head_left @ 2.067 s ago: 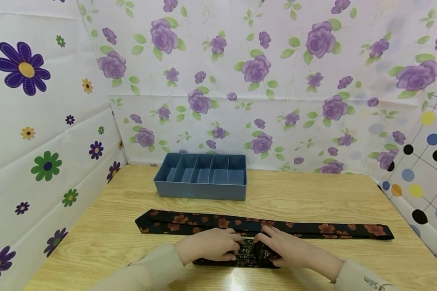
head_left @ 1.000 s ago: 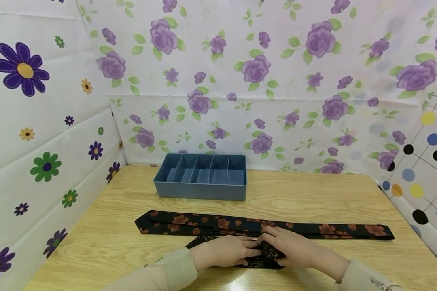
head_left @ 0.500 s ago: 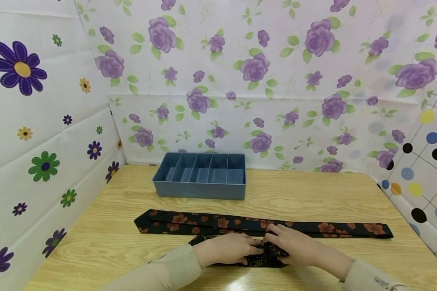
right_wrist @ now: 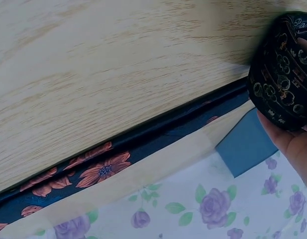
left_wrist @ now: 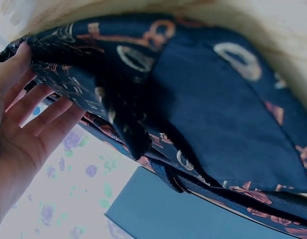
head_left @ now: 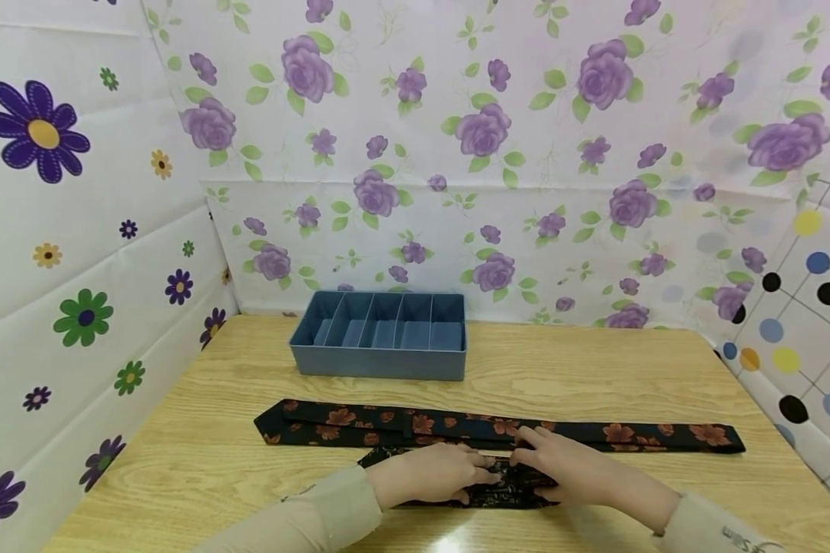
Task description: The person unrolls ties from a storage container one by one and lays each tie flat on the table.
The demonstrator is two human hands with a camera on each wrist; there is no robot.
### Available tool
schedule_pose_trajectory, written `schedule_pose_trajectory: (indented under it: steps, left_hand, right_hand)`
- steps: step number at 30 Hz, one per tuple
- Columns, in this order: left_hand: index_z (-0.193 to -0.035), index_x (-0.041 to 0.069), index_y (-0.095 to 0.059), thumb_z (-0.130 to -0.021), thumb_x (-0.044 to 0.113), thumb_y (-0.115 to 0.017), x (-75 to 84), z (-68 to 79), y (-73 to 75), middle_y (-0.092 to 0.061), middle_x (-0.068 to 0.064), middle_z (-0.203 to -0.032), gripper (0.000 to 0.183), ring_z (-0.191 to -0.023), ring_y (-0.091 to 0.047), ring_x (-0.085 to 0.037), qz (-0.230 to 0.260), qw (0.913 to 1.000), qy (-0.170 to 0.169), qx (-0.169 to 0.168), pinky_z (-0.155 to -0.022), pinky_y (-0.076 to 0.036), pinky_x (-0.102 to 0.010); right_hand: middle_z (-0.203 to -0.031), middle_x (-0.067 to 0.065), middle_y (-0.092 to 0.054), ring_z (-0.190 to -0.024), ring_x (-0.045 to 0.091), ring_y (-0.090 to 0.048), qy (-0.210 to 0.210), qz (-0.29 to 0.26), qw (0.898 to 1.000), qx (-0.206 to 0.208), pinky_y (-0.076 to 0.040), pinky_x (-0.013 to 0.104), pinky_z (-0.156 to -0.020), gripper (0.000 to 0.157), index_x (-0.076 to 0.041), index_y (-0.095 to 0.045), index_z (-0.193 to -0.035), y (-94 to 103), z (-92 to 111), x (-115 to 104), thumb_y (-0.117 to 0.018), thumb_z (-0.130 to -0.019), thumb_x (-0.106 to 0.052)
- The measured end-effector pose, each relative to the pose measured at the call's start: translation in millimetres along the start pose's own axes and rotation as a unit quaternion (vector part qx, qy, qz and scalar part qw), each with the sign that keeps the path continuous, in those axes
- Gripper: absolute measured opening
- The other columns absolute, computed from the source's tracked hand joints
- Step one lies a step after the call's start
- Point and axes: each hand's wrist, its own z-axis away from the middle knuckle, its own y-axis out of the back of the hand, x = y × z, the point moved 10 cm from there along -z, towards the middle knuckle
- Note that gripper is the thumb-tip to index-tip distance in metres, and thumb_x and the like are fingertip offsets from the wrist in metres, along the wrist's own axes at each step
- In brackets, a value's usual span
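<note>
A dark necktie with a small key-and-ring pattern lies on the table near the front, folded back on itself. My left hand rests on it from the left with fairly straight fingers, covering its middle. In the left wrist view, the tie's wide end shows its plain navy lining. My right hand grips the folded right end, with the thumb at the near edge and fingers at the far edge. That end appears as a thick rounded bundle in the right wrist view.
Just behind, a second necktie with rust-coloured flowers lies stretched left to right. Further back stands a blue-grey organizer box with several compartments. Floral sheets hang behind the wooden table and at its sides.
My left hand has slid right along the tie, uncovering its left end. The right hand has shifted slightly right with the folded end, so the gap between the hands has widened lately.
</note>
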Motion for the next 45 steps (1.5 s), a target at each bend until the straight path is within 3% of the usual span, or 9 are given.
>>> schedule_pose_trajectory:
  steps: [8,15,20,25,35,45]
  left_hand:
    - [-0.14,0.026,-0.046,-0.091,0.04,-0.055,-1.3,-0.4,0.5,-0.044,0.004,-0.145,0.052,-0.128,-0.048,-0.009,0.007,0.9999,-0.006,0.009,-0.104,-0.042,-0.022]
    - [-0.138,0.025,-0.05,-0.086,0.045,-0.059,-3.5,-0.6,0.4,-0.045,0.003,-0.144,0.056,-0.125,-0.051,-0.011,0.027,0.9995,0.006,0.015,-0.095,-0.047,-0.019]
    - [-0.137,0.026,-0.049,-0.087,0.045,-0.06,-3.5,-1.3,-0.5,-0.045,0.004,-0.144,0.055,-0.124,-0.052,-0.012,0.023,0.9996,0.014,0.01,-0.092,-0.05,-0.02]
    - [-0.138,0.027,-0.049,-0.088,0.045,-0.059,-3.2,-2.6,-2.0,-0.044,0.005,-0.145,0.054,-0.123,-0.052,-0.012,0.012,0.9998,0.017,0.001,-0.09,-0.05,-0.021]
    - [-0.14,0.026,-0.046,-0.089,0.043,-0.058,-4.9,0.9,-5.2,-0.042,0.005,-0.146,0.054,-0.127,-0.049,-0.014,0.016,0.9997,0.017,-0.005,-0.096,-0.048,-0.024]
    - [-0.138,0.024,-0.048,-0.088,0.041,-0.059,-12.0,18.0,-6.4,-0.044,0.004,-0.145,0.053,-0.131,-0.045,-0.011,0.037,0.9992,0.01,0.005,-0.104,-0.043,-0.023]
  right_hand:
    - [-0.101,-0.005,-0.052,-0.085,0.009,-0.05,0.009,0.028,0.999,0.016,-0.049,0.028,-0.07,0.03,-0.02,-0.056,-0.096,3.7,5.3,1.7,-0.079,-0.077,-0.025]
    - [-0.099,-0.006,-0.051,-0.09,0.011,-0.057,0.003,0.011,1.0,-0.008,-0.051,0.046,-0.091,0.034,-0.019,-0.056,-0.099,0.0,7.2,5.2,-0.08,-0.075,-0.021]
    - [-0.101,-0.002,-0.053,-0.091,0.018,-0.06,-0.027,0.01,0.999,-0.032,-0.055,0.037,-0.08,0.039,-0.02,-0.061,-0.106,-4.2,12.3,11.9,-0.081,-0.073,-0.022]
    - [-0.099,-0.003,-0.053,-0.083,0.012,-0.056,-0.032,0.012,0.999,-0.039,-0.051,0.027,-0.066,0.039,-0.017,-0.057,-0.101,-4.7,15.1,14.1,-0.082,-0.072,-0.023]
    - [-0.1,-0.006,-0.055,-0.088,0.014,-0.059,-0.048,-0.006,0.997,-0.058,-0.053,0.027,-0.071,0.038,-0.019,-0.055,-0.101,-8.2,16.5,18.0,-0.081,-0.073,-0.022]
    - [-0.101,-0.005,-0.053,-0.087,0.011,-0.058,-0.04,-0.016,0.998,-0.049,-0.053,0.025,-0.071,0.035,-0.017,-0.06,-0.105,-7.5,10.9,12.4,-0.079,-0.076,-0.023]
